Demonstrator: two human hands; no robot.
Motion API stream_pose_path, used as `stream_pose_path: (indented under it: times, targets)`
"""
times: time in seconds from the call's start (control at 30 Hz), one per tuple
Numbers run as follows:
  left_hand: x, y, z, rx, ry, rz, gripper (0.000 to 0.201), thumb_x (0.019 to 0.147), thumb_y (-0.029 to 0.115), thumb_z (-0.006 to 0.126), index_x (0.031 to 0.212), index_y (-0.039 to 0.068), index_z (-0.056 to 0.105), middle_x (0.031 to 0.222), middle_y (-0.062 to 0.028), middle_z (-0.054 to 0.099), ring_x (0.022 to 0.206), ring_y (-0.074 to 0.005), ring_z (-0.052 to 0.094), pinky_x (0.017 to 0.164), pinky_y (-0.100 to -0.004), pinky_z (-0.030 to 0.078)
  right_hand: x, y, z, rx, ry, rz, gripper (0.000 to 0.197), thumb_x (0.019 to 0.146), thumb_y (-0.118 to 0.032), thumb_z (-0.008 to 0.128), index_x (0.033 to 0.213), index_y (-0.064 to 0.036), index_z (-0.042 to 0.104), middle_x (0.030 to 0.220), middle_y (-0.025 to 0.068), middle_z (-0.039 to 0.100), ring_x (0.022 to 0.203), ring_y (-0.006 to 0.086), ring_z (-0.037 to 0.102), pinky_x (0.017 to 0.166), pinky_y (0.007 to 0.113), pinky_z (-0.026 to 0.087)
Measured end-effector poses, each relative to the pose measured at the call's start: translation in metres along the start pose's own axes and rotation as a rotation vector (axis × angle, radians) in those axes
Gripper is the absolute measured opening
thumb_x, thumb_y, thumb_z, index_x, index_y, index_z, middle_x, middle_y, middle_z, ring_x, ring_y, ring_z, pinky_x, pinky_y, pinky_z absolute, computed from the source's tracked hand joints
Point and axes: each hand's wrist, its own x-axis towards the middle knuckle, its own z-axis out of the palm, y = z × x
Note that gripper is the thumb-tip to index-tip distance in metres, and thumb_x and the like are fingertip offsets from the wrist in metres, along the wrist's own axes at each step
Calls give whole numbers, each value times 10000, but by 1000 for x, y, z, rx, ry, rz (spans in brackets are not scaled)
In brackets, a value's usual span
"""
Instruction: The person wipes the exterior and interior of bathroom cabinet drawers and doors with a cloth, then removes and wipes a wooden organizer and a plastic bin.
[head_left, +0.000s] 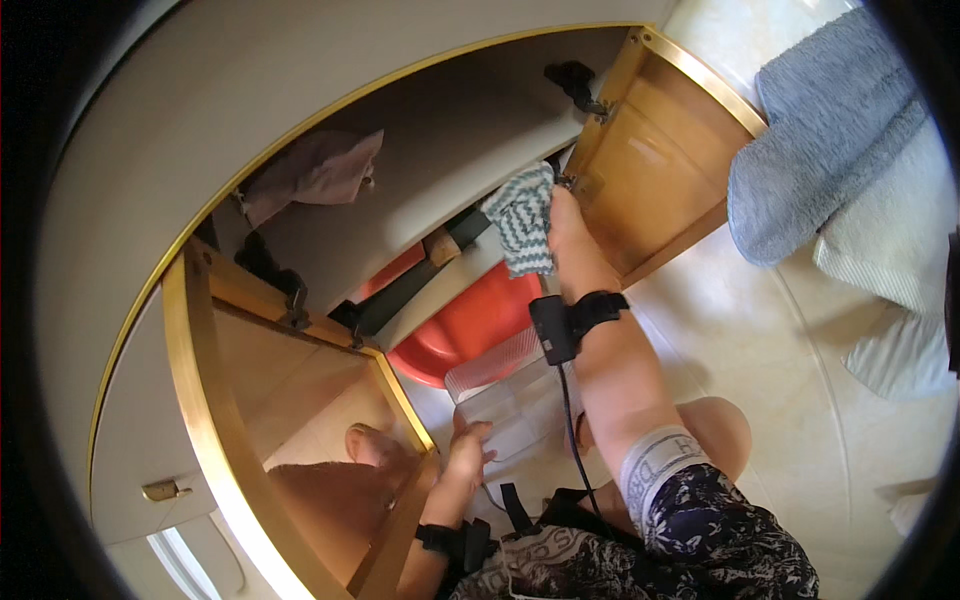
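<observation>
A grey-and-white striped cloth is gripped in my right hand, which reaches into the open cabinet beside its right door. The cloth hangs over the fingers and hides most of them. Lower down, my left hand is at the near left side of a clear plastic bin, its fingers apart; whether it touches the bin I cannot tell. Behind the bin, inside the cabinet, sits a red basin.
The left cabinet door and right cabinet door stand open on either side. A pinkish cloth hangs inside at the upper left. Blue-grey towels and a pale towel hang at the right. A cable runs from my right wrist.
</observation>
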Motion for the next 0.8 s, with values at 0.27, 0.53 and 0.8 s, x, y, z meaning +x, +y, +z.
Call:
stream_pose_path:
  times: [0.27, 0.53, 0.8]
  targets:
    - [-9, 4, 15, 5, -57, 73, 598, 788, 193, 565, 1330, 205, 312, 1228, -62, 416, 1128, -287, 382, 777, -501, 408, -67, -56, -32, -289, -102, 97, 285, 829, -288, 539, 888, -46, 679, 822, 83, 691, 677, 200, 647, 650, 321, 536]
    - [-44, 19, 35, -41, -127, 151, 517, 796, 196, 541, 1282, 166, 366, 1165, -57, 417, 1056, -249, 411, 752, -473, 405, -177, -112, -28, -704, -164, -70, 348, 827, -101, 500, 1159, -34, 577, 1013, 75, 651, 868, 153, 623, 764, 287, 499]
    - [-57, 20, 33, -45, -173, 268, 511, 805, 205, 532, 1287, 128, 381, 1168, -62, 432, 1040, -251, 437, 748, -463, 442, -252, -110, -43, -1135, -333, -424, 312, 795, -36, 536, 1103, 6, 567, 971, 42, 622, 889, 105, 560, 809, 254, 452]
